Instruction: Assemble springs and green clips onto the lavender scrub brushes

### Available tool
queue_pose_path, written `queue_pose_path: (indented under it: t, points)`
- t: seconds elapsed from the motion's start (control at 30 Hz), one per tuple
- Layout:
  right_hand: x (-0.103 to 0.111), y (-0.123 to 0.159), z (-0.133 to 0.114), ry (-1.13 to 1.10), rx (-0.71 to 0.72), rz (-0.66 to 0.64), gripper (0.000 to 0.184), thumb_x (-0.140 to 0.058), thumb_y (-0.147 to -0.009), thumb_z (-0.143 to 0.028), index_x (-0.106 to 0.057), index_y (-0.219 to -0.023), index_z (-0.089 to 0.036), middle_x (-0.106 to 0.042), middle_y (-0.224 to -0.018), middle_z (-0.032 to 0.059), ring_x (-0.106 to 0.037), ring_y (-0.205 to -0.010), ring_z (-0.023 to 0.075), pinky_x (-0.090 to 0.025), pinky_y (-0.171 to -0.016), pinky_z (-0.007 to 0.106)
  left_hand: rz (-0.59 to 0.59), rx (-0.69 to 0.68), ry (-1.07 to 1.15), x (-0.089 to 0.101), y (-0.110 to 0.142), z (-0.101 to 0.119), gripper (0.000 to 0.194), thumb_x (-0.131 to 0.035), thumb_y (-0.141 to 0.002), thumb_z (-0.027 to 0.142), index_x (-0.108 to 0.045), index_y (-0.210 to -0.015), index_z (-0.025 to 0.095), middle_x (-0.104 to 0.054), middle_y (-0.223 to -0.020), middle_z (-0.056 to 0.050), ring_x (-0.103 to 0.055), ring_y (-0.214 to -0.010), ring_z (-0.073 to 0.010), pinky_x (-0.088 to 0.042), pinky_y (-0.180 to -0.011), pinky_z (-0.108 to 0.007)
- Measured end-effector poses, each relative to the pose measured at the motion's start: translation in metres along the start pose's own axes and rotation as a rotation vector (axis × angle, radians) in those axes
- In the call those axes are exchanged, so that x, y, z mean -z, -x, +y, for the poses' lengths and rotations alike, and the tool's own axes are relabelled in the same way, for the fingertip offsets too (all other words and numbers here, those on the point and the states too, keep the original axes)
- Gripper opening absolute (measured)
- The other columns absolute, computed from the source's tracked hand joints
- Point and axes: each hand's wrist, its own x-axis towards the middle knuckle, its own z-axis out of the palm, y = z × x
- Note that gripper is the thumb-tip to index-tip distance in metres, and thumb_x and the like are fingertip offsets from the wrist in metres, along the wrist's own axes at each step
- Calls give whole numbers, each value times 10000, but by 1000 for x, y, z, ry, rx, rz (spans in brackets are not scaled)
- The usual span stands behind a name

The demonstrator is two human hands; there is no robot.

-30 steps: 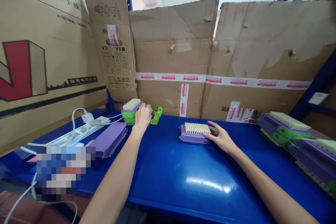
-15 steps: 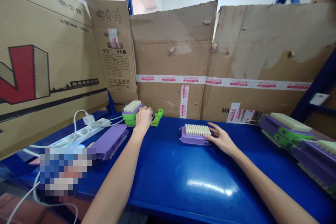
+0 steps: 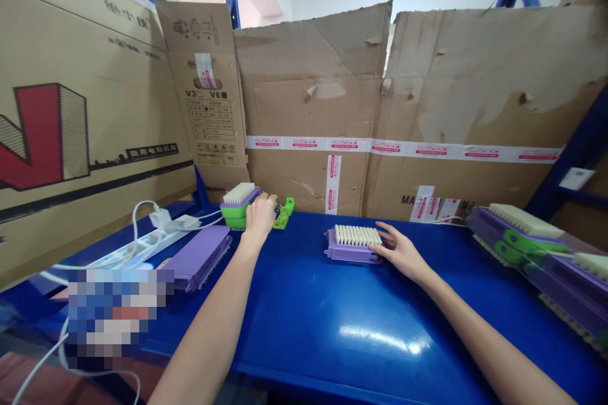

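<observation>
My left hand (image 3: pixel 259 216) is stretched far out, its fingers curled over the right end of a purple and green brush with cream bristles (image 3: pixel 237 202) at the back of the blue table (image 3: pixel 332 323). A small green clip piece (image 3: pixel 284 212) lies just right of that hand. My right hand (image 3: pixel 398 248) rests with fingers spread against the right side of a purple brush with cream bristles (image 3: pixel 352 242) in the middle of the table.
Torn cardboard sheets (image 3: pixel 427 101) wall the table at the back and left. A white power strip with cables (image 3: pixel 142 240) and a flat purple brush body (image 3: pixel 197 255) lie at the left. Several purple and green brushes (image 3: pixel 532 237) are stacked at the right edge.
Both hands have stayed where they were. The view has shifted slightly.
</observation>
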Motion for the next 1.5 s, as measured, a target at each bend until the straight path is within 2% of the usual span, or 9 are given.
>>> queue_pose_path:
  t: [0.43, 0.63, 0.7, 0.93, 1.03, 1.17, 1.33, 1.43, 1.5]
  points:
    - [0, 1, -4, -1, -16, 2, 804, -737, -651, -446, -404, -1333, -180, -538, -1298, 158, -546, -1161, 280, -452, -994, 433, -216, 161, 10, 31, -5, -6, 298, -511, -771, 184, -666, -1021, 230, -668, -1029, -122, -630, -969, -274, -489, -792, -362]
    - [0, 1, -3, -16, -14, 17, 786, -748, -646, -419, -424, -1324, -191, -545, -1292, 155, -546, -1158, 294, -453, -986, 456, -801, 41, 220, 27, 10, -9, 141, -594, -697, 176, -682, -806, 163, -686, -743, -55, -642, -626, -149, -515, -605, -238]
    - [0, 1, -3, -22, -20, 19, 783, -751, -641, -415, -430, -1320, -192, -551, -1286, 152, -554, -1148, 299, -459, -979, 461, -876, -1, 227, 24, 16, -11, 125, -596, -712, 217, -670, -790, 156, -682, -753, -58, -636, -612, -150, -517, -594, -249]
    - [-1, 1, -4, -3, -12, 22, 776, -738, -649, -429, -428, -1322, -198, -558, -1279, 148, -568, -1131, 295, -482, -956, 455, -422, -91, -38, 13, 9, -8, 305, -600, -747, 318, -606, -1026, 195, -626, -1082, -129, -583, -1035, -283, -482, -805, -370]
    - [0, 0, -1, 23, 14, 26, 770, -732, -658, -436, -428, -1324, -197, -570, -1265, 145, -571, -1128, 288, -471, -966, 459, -353, -279, -37, 4, 4, 1, 251, -561, -769, 189, -627, -1012, 186, -615, -1089, -135, -555, -1080, -274, -457, -855, -364]
    - [2, 1, 0, 103, 43, 36, 770, -713, -671, -457, -421, -1333, -194, -594, -1236, 137, -586, -1108, 280, -457, -970, 462, -334, -409, -42, 3, 1, 13, 229, -460, -783, 72, -676, -830, 130, -663, -867, -148, -615, -925, -257, -436, -858, -384]
    - [5, 5, -20, 337, 164, 198, 657, -677, -678, -516, -521, -1247, -227, -645, -1152, 99, -547, -1140, 296, -371, -1004, 509, -108, -521, 168, 22, 5, 40, 195, -485, -830, 140, -678, -813, 159, -672, -835, -95, -612, -835, -214, -447, -777, -340]
    - [2, 5, -37, 163, 167, 320, 579, -545, -775, -552, -507, -1246, -216, -654, -1113, 105, -585, -1054, 259, -453, -895, 440, -7, -629, 421, 32, 16, 74, 145, -530, -847, 186, -674, -830, 181, -687, -847, -45, -598, -827, -174, -441, -786, -314]
    - [-4, 4, -44, -17, 109, 292, 602, -481, -804, -568, -463, -1280, -201, -675, -1032, 105, -624, -917, 232, -507, -724, 362, -1, -752, 573, 33, 27, 101, 118, -554, -844, 199, -669, -819, 188, -697, -841, -18, -598, -813, -155, -438, -800, -297]
